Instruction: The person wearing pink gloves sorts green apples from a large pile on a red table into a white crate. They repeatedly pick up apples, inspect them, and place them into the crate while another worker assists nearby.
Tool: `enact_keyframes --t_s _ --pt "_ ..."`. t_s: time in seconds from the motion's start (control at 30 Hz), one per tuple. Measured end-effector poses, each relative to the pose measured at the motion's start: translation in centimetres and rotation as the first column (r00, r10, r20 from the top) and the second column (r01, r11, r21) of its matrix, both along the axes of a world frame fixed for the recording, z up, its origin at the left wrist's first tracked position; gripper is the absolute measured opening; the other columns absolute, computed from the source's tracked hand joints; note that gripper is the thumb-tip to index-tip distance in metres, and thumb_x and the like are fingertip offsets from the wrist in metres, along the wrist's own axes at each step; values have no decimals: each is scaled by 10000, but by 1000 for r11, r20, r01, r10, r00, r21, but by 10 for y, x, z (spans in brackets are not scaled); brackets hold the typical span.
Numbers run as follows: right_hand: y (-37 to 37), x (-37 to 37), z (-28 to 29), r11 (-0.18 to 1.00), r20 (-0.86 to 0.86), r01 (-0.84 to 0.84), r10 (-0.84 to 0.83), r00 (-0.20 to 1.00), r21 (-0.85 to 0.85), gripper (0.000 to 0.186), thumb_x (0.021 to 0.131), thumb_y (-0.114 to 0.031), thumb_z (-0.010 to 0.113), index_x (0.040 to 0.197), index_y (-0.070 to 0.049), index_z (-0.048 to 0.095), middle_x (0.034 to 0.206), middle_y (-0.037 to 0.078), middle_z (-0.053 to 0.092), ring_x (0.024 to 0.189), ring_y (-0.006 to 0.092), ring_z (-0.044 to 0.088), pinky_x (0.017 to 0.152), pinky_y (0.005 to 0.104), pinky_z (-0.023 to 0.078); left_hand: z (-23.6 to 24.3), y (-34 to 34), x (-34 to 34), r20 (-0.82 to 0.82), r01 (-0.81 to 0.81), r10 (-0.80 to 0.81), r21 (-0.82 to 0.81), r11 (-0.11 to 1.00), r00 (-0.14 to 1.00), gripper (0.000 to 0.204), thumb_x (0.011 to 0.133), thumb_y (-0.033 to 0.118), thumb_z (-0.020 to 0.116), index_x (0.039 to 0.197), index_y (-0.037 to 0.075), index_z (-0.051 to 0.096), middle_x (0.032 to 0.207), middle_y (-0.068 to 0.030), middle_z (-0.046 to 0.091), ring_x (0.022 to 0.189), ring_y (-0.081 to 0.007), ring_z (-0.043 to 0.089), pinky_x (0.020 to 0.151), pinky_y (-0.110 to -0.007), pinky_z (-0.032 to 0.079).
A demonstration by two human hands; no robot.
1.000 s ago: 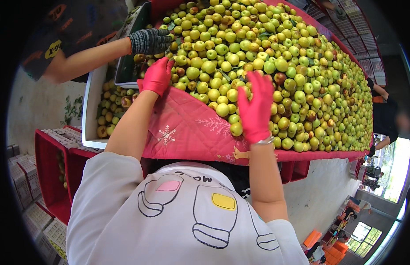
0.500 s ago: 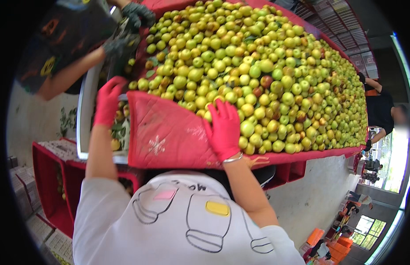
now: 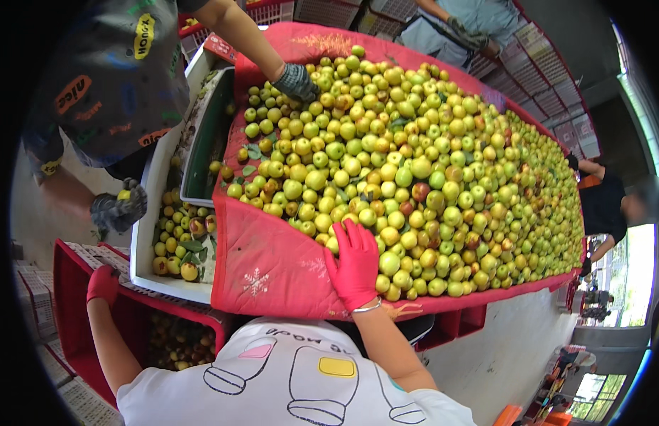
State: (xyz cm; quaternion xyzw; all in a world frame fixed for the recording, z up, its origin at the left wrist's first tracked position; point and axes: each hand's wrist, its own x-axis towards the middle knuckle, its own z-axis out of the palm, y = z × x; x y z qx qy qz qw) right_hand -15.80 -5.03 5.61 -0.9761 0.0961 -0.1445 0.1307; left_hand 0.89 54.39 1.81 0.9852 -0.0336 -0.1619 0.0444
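Observation:
A heap of small round yellow-green fruits that look like jujubes, some with brown patches, covers a red quilted cloth. My right hand, in a pink-red glove, rests on the heap's near edge. Its fingers lie stretched over the fruits and grip none that I can see. Far left, my left hand, gloved alike, is above a red crate with its fingers closed. A small dark bit shows at its fingertips, too small to name. Browner fruits lie inside the crate.
A white-rimmed tray holds fruits and leaves, with a dark green bin at its far end. Across the left corner, a co-worker's grey-gloved hands reach in. Stacked crates stand behind; another person is at the right.
My left hand has moved from the tray's edge left and down to the red crate. My right hand stays on the heap. The co-worker's hands have moved apart, and the view has shifted.

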Motion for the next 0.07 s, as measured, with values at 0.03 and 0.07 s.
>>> enact_keyframes --t_s 0.03,0.07 --pt "-1 0 -1 1000 14 -15 15 1000 -12 528 791 -260 696 1266 -73 560 1303 180 530 1193 400 476 1044 487 353 22 -45 -1 29 62 -61 -7 998 998 189 826 156 588 914 7 665 946 -235 651 932 -422 602 812 -486 485" --pt "0 2 -2 1000 -60 -14 13 998 -25 567 780 -274 706 1291 -83 552 1313 180 524 1213 400 468 1061 488 340 26 -73 -3 54 71 -65 -123 990 996 184 825 157 589 913 16 667 933 -233 650 931 -416 605 813 -489 481"
